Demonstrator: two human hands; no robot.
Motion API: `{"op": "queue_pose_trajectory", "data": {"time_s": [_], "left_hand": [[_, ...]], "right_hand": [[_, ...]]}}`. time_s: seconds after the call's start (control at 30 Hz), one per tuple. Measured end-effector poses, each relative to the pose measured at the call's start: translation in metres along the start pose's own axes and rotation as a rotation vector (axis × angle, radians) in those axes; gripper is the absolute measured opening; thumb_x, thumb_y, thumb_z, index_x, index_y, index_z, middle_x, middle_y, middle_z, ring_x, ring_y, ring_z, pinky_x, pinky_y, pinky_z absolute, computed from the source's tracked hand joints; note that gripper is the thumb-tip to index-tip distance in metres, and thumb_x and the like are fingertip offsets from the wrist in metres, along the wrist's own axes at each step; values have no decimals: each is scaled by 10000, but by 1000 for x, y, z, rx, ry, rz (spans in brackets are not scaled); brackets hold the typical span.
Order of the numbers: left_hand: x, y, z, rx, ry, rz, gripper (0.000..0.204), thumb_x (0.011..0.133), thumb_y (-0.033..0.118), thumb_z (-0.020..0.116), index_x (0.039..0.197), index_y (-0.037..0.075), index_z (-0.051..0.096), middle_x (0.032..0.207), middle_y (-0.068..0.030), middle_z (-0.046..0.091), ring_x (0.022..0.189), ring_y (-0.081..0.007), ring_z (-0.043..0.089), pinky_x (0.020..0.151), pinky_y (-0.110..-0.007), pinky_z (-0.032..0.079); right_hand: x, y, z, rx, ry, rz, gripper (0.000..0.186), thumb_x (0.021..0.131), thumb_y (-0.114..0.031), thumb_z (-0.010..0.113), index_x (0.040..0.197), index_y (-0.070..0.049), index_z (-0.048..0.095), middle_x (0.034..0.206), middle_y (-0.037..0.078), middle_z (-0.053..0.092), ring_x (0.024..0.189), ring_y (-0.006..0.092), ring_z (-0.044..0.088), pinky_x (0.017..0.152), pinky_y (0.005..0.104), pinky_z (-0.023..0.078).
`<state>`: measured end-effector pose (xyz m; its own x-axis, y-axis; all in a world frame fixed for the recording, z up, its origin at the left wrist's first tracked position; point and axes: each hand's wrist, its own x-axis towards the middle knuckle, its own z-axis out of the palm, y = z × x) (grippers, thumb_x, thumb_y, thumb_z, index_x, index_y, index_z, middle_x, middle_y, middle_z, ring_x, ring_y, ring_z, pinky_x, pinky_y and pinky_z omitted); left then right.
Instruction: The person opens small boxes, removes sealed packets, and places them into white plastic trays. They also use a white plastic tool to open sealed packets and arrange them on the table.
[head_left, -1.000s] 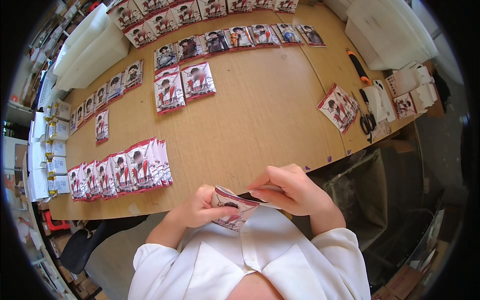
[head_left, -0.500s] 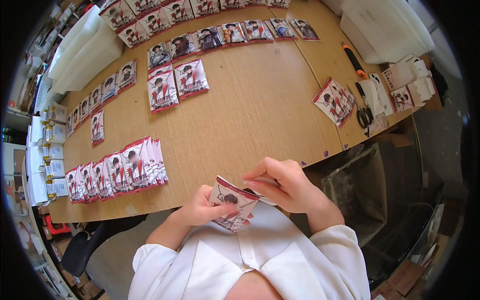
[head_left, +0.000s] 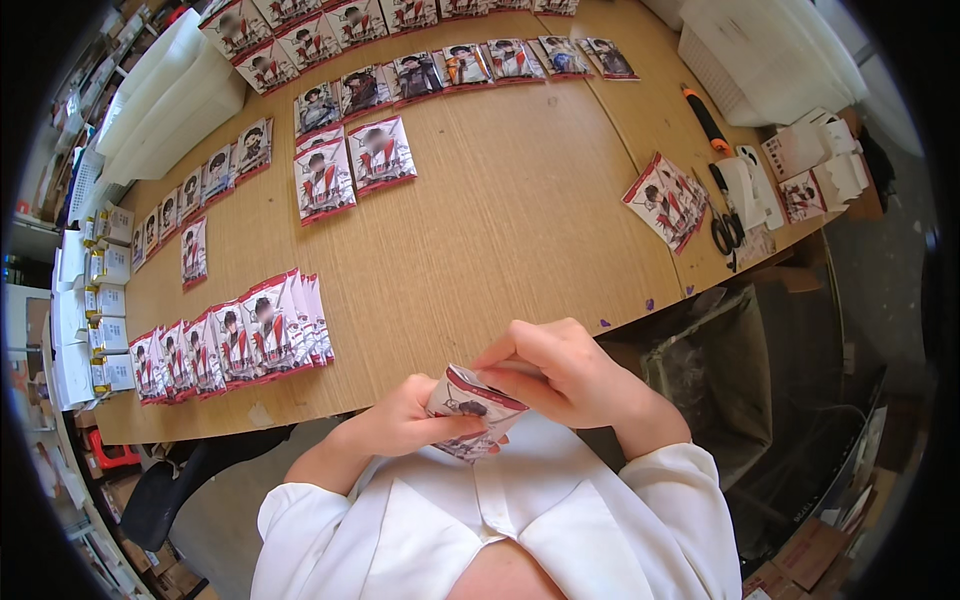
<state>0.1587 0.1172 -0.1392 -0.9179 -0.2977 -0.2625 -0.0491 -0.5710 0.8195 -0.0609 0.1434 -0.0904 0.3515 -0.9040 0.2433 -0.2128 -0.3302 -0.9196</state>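
Observation:
Close in front of my white shirt, my left hand [head_left: 400,425] grips a glossy packet [head_left: 462,392] with red edges and a printed dark-haired figure. Its thumb lies across the packet's front. The packet's upper edge bulges and seems parted. My right hand [head_left: 565,375] is at that upper edge with fingers bent and pinched together; what is between them is hidden. To the left on the table, a row of similar packets [head_left: 230,335] stands overlapping.
Two packets [head_left: 382,155] lie mid-table, with rows of pictured packets [head_left: 465,65] behind. At right are packets [head_left: 668,200], scissors [head_left: 728,220], an orange-and-black tool [head_left: 706,118] and small white boxes [head_left: 820,160]. White bins [head_left: 170,100] stand at back left. A bin [head_left: 715,385] sits below the table edge.
The packet in my left hand has dipped slightly and its upper edge has bulged. My right hand's fingers have come in closer to that edge.

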Motion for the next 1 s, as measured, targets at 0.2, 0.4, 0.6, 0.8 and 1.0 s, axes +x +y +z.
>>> {"op": "queue_pose_trajectory", "data": {"time_s": [0.2, 0.4, 0.6, 0.8, 1.0], "left_hand": [[-1, 0, 0, 0, 17, 17, 245, 907, 58, 599, 1119, -63, 586, 998, -123, 672, 919, -177, 644, 818, -307, 512], [-9, 7, -7, 85, 1, -36, 216, 868, -18, 604, 1075, -81, 603, 989, -158, 666, 902, -237, 659, 793, -367, 546], [-12, 2, -7, 85, -3, -32, 210, 885, 63, 625, 1057, -58, 629, 954, -104, 697, 858, -147, 653, 776, -281, 511], [-5, 2, -4, 205, -66, -14, 204, 882, 95, 642, 1043, -31, 640, 931, -95, 700, 839, -132, 642, 759, -283, 504], [-7, 6, -9, 368, -52, 14, 216, 871, 91, 656, 1051, -26, 639, 926, -94, 698, 833, -142, 644, 755, -283, 503]], "right_hand": [[1, -1, 3, 3, 56, -24, 73, 836, 24, 622, 895, 0, 587, 680, 104, 634, 578, 217, 636, 507, 271, 460], [-9, -6, 3, 44, 23, 45, 106, 875, -13, 598, 965, 22, 553, 792, 145, 661, 674, 269, 665, 563, 310, 515], [-9, -7, 5, 47, 21, 52, 98, 880, -18, 592, 957, 25, 547, 788, 152, 657, 663, 279, 659, 551, 315, 508], [-4, -3, 9, 81, -56, 77, 86, 894, -45, 583, 940, 8, 533, 770, 151, 650, 650, 293, 644, 553, 325, 498], [-4, -9, -7, 25, 126, 125, 71, 856, 1, 616, 915, 19, 582, 670, 76, 622, 576, 138, 585, 520, 244, 433]]}}
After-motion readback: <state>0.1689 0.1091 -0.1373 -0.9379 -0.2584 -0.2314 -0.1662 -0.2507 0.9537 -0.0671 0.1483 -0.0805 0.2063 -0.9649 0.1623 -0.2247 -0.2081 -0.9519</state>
